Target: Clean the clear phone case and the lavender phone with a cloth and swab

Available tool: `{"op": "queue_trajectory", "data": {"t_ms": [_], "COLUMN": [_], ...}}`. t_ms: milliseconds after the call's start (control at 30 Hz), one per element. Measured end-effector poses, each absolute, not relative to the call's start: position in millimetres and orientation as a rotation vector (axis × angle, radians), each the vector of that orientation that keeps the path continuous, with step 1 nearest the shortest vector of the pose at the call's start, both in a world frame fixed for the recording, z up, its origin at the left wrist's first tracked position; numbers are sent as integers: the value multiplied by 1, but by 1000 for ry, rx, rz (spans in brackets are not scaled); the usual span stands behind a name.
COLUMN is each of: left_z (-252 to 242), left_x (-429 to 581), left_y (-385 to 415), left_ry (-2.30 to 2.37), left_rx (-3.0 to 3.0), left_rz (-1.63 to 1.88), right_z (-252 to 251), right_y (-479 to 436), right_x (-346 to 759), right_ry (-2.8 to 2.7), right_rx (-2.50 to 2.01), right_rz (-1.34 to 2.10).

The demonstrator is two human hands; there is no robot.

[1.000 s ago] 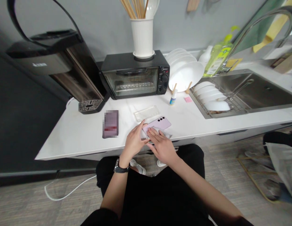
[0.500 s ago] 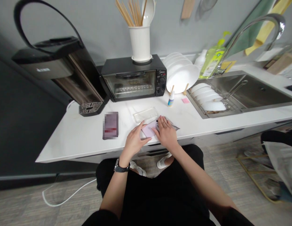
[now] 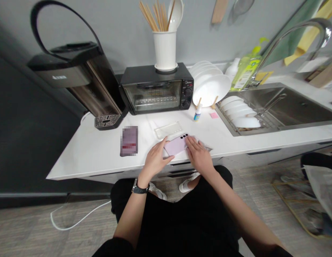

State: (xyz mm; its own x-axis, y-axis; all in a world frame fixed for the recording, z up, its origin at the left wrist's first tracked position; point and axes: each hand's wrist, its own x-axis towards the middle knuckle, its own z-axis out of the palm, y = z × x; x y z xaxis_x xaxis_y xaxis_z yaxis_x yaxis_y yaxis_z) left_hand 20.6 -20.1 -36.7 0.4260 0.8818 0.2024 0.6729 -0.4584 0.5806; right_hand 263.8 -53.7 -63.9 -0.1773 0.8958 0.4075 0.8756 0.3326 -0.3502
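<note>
A lilac phone (image 3: 175, 145) lies back up on the white counter, its row of three dark camera lenses showing. My left hand (image 3: 156, 156) grips its left end, thumb at the near edge and fingers at the far edge. Over the right end rests my right hand (image 3: 200, 154), its fingers held together and pressed down. From under that hand sticks out a thin greyish sheet (image 3: 208, 147); cloth or packet, I cannot tell. Just behind the phone is a clear phone case (image 3: 168, 130). Left of my hands lies a blurred-out purple item (image 3: 129, 141).
A small spray bottle (image 3: 198, 112) and pink sticky notes (image 3: 214, 115) sit behind, to the right. Along the wall stand a drinks dispenser (image 3: 101, 82), a toaster oven (image 3: 157, 94) and white plates (image 3: 212, 87). The sink (image 3: 296, 103) holds bowls at its left side.
My right hand has slid right along the phone, uncovering the camera lenses. My left hand keeps its grip at the left end. The whole view has shifted slightly.
</note>
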Motion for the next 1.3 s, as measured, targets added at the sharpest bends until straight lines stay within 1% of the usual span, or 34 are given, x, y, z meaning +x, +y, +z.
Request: {"op": "queue_trajectory", "data": {"t_ms": [167, 267, 400, 600, 767, 833, 1000, 1233, 1300], "left_z": [-42, -42, -36, -34, -38, -38, -39, -47, -47], "left_x": [25, 31, 35, 42, 50, 50, 48, 45, 44], "left_y": [-21, -21, -17, -9, -3, -3, -8, -13, -13], "left_ry": [1404, 1503, 1447, 1404, 1311, 1303, 1368, 1321, 1344], "left_rx": [2342, 2368, 2371, 2090, 1792, 1731, 1771, 1857, 1910], "left_rz": [672, 681, 694, 764, 928, 969, 934, 934, 919], "right_z": [-67, -63, -56, -52, -50, -46, -33, -49, -53], "right_y": [-43, -40, -32, -16, -15, -17, -21, -29, -36], "right_x": [311, 309, 301, 297, 297, 296, 282, 247, 229], "right_ry": [-1952, -1677, -1387, -1340, -1373, -1360, -1284, -1643, -1740], "right_rx": [-1542, -1524, -1494, -1464, -1466, -1440, -1380, -1268, -1232], "right_rz": [202, 260, 287, 412, 423, 385, 120, 3, 19]}}
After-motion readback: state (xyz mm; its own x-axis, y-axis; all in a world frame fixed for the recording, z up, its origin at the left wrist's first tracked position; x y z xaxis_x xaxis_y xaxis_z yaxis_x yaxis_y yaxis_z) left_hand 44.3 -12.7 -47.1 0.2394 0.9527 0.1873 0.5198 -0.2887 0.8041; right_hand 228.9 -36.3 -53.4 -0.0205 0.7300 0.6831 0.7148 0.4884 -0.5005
